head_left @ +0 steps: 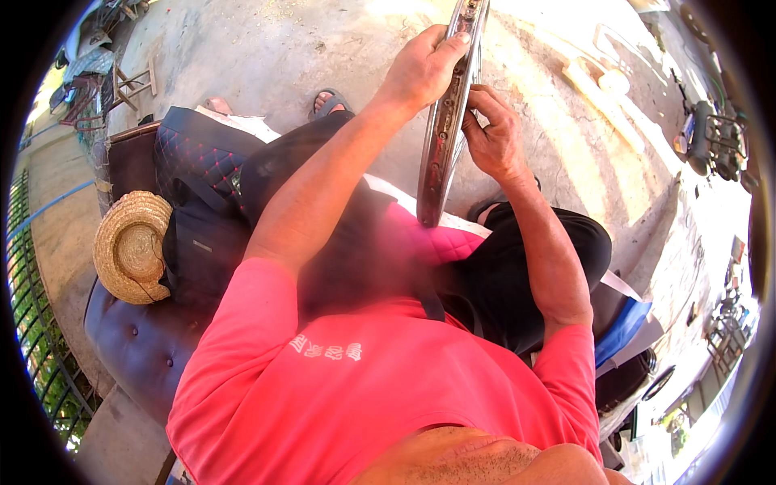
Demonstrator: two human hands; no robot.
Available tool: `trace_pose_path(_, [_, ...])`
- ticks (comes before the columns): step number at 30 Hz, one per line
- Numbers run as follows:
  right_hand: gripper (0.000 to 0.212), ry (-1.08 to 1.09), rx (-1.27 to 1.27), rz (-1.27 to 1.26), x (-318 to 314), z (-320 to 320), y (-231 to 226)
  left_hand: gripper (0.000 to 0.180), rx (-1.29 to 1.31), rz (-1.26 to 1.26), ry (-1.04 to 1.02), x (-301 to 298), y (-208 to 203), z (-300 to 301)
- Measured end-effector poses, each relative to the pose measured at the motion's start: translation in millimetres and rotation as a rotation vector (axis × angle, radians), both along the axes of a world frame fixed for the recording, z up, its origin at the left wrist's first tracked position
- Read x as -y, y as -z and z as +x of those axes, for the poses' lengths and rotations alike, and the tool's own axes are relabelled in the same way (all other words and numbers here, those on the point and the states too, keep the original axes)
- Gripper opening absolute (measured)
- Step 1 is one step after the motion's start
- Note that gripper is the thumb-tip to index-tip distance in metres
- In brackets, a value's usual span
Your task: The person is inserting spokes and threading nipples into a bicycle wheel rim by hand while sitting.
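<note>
A shiny metal wheel rim (436,158) with a row of holes stands nearly edge-on before me, its lower end above my lap. My left hand (424,69) is closed round its upper left side, with the thumb over the edge. On the opposite side my right hand (497,133) has its fingers bent and drawn together close against the rim. Thin spoke-like lines show beside those fingertips. Whatever the right fingers pinch is too small to make out.
A straw hat (133,246) and a black bag (198,250) lie at my left on a dark tufted seat (137,331). Pink quilted material (453,244) shows between my legs. A wooden stool (136,87) stands far left; pale long pieces (602,105) lie on the concrete floor (347,48).
</note>
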State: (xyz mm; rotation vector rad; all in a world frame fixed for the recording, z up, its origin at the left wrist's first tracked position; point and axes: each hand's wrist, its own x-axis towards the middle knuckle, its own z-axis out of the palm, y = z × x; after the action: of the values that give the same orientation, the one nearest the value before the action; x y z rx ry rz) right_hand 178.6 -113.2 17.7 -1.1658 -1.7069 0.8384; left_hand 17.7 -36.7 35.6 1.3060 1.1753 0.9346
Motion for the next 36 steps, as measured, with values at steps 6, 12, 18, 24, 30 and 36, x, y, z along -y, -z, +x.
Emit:
trace_pose_path(6, [0.024,0.028,0.017,-0.070,2.3,0.4,5.6,0.042,-0.024,-0.010,-0.009,4.9,-6.4,4.4])
trace_pose_path(12, [0.024,0.001,0.026,0.007,-0.2,0.1,0.0,0.044,-0.029,-0.001,-0.003,2.8,-4.8,2.0])
trace_pose_path(18, [0.027,0.029,0.013,-0.002,4.8,-2.0,-5.8,0.045,0.000,0.008,0.006,1.4,-4.2,0.6])
trace_pose_path(24, [0.027,-0.173,0.063,-0.093,24.0,11.4,-21.7,0.048,-0.048,-0.023,-0.022,2.7,-9.9,0.4])
trace_pose_path(30, [0.027,-0.116,0.078,-0.082,29.3,7.5,-1.9,0.048,-0.078,-0.076,0.010,5.5,-19.8,4.8])
trace_pose_path(36, [0.028,-0.018,0.008,-0.070,12.0,7.7,1.8,0.059,0.045,0.008,0.027,1.1,-10.3,4.7])
